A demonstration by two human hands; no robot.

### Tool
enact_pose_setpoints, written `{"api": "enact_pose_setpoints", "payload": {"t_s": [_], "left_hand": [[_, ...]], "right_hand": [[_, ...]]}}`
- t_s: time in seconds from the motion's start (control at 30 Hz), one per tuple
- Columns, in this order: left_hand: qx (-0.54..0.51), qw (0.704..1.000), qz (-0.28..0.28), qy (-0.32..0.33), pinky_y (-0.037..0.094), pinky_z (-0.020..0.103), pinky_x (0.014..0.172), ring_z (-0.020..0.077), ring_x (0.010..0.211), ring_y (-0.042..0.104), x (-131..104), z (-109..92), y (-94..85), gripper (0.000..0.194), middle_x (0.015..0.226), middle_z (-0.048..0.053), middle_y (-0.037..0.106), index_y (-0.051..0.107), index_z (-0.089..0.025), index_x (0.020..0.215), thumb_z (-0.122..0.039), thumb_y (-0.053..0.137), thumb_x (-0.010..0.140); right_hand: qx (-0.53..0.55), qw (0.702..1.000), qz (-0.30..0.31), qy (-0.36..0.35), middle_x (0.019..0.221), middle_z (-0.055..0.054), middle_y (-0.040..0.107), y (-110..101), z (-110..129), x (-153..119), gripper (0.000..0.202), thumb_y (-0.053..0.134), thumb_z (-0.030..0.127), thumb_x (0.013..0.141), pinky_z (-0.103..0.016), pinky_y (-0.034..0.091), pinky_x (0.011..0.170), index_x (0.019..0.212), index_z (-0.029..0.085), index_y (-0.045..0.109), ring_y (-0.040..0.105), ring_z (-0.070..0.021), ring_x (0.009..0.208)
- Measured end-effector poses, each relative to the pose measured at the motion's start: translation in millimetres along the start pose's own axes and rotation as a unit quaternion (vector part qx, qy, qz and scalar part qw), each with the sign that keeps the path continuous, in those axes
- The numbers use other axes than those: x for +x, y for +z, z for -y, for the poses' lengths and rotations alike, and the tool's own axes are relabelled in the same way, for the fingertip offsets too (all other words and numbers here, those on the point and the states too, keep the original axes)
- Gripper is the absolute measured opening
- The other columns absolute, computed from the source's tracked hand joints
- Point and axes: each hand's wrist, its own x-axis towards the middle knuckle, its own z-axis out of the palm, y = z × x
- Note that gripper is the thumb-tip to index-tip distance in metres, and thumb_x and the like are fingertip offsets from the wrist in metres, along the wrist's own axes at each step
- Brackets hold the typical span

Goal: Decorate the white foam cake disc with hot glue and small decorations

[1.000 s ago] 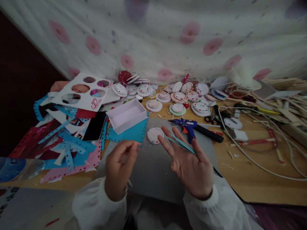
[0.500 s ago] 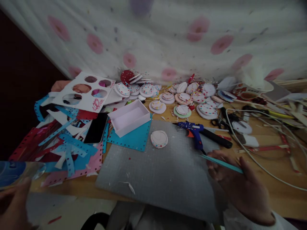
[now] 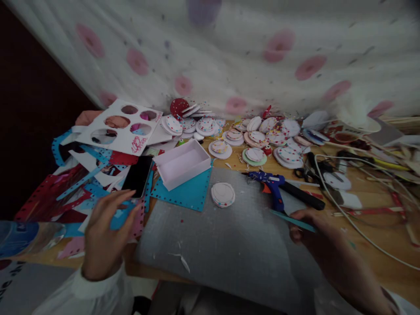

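Observation:
My right hand (image 3: 323, 247) is at the right edge of the grey mat (image 3: 229, 249), its fingers closed around slim turquoise tweezers (image 3: 293, 221) with the thin tip pointing left. Just beyond that tip lies a blue hot glue gun (image 3: 274, 181) with a black stick out of its back. My left hand (image 3: 106, 232) hovers over the paper scraps below a black phone (image 3: 137, 175), fingers apart and nothing in them. On the mat sits a small stack of white paper discs (image 3: 223, 194) with coloured dots around its edge.
An open white box (image 3: 183, 164) rests on a turquoise punched sheet (image 3: 193, 192). Several dotted disc stacks (image 3: 254, 155) line the back. A white cable (image 3: 348, 229) loops at right; a plastic bottle (image 3: 29, 238) lies at left. Cut-out card (image 3: 121, 124) tops the scraps.
My left hand has come up and rightward from the lower left corner to above the scraps. The right hand still holds the tweezers, now turned slightly. The view has shifted a little.

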Motion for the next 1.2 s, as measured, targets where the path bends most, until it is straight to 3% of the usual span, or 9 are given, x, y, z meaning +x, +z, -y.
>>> {"api": "enact_pose_setpoints", "payload": {"t_s": [0.13,0.27,0.37,0.5,0.6,0.83,0.97,1.1,1.2], "left_hand": [[-0.068,0.992,0.052,0.096,0.048,0.028,0.072,0.0143,0.072,0.062,10,-21,39.5,0.009,0.076,0.000,0.067,0.065,-0.020,0.086,-0.017,0.057,0.085],[-0.011,0.988,0.054,0.147,0.041,0.040,0.094,0.0230,0.105,0.058,26,-24,74.2,0.020,0.110,0.009,0.065,0.063,-0.018,0.104,-0.022,0.056,0.086],[0.061,0.985,0.041,0.155,0.036,0.045,0.099,0.0244,0.104,0.058,32,-17,89.0,0.022,0.105,0.009,0.067,0.063,-0.019,0.107,-0.023,0.056,0.085],[0.067,0.978,0.052,0.193,0.036,0.043,0.093,0.0183,0.082,0.064,27,-11,94.3,0.021,0.083,0.003,0.071,0.066,-0.021,0.096,-0.010,0.051,0.086],[0.056,0.973,0.052,0.217,0.036,0.042,0.090,0.0168,0.078,0.064,21,-14,93.5,0.018,0.081,0.002,0.072,0.066,-0.020,0.092,-0.009,0.054,0.084],[0.034,0.971,0.058,0.230,0.036,0.039,0.086,0.0163,0.082,0.066,15,-19,92.9,0.018,0.087,0.002,0.074,0.065,-0.019,0.093,-0.009,0.053,0.085],[0.030,0.972,0.054,0.228,0.035,0.039,0.087,0.0163,0.082,0.066,15,-17,93.5,0.018,0.088,0.002,0.074,0.065,-0.019,0.095,-0.009,0.053,0.085],[0.028,0.972,0.060,0.226,0.035,0.038,0.087,0.0157,0.082,0.065,14,-16,93.6,0.017,0.089,0.002,0.073,0.065,-0.018,0.096,-0.011,0.052,0.086],[0.029,0.973,0.065,0.222,0.035,0.038,0.087,0.0157,0.082,0.065,13,-16,93.7,0.018,0.089,0.002,0.073,0.065,-0.018,0.096,-0.011,0.052,0.086]], "right_hand": [[-0.096,0.994,0.003,-0.046,0.061,0.001,0.055,13,10,0,0.020,0.064,0.043,0.076,-0.021,0.041,0.051,0.078,0.024,0.061,0.050,-0.0131,0.058],[-0.173,0.983,0.002,-0.064,0.063,0.002,0.056,25,26,4,0.021,0.065,0.044,0.074,-0.022,0.043,0.050,0.083,0.026,0.059,0.051,-0.0130,0.056],[-0.214,0.973,-0.004,-0.090,0.070,0.001,0.060,33,36,12,0.021,0.069,0.042,0.071,-0.023,0.045,0.050,0.083,0.026,0.061,0.055,-0.0142,0.057],[-0.225,0.955,0.001,-0.192,0.084,-0.003,0.065,53,42,29,0.016,0.070,0.040,0.071,-0.030,0.052,0.067,0.079,0.027,0.065,0.062,-0.0211,0.079],[-0.208,0.945,0.050,-0.246,0.090,-0.004,0.066,75,42,45,0.011,0.069,0.037,0.074,-0.034,0.052,0.076,0.078,0.027,0.065,0.062,-0.0230,0.090],[-0.227,0.915,0.090,-0.321,0.072,-0.001,0.064,136,29,81,0.015,0.070,0.031,0.075,-0.029,0.046,0.061,0.075,0.021,0.059,0.058,-0.0162,0.066],[-0.243,0.883,0.127,-0.380,0.072,0.001,0.063,167,18,99,0.013,0.068,0.022,0.077,-0.027,0.043,0.064,0.075,0.021,0.056,0.058,-0.0145,0.068],[-0.309,0.844,0.134,-0.418,0.071,0.002,0.063,188,9,109,0.014,0.068,0.018,0.077,-0.029,0.038,0.069,0.076,0.021,0.054,0.058,-0.0143,0.068],[-0.339,0.836,0.127,-0.412,0.071,0.002,0.064,195,4,112,0.014,0.066,0.015,0.077,-0.031,0.036,0.070,0.075,0.021,0.053,0.059,-0.0152,0.068]]}}
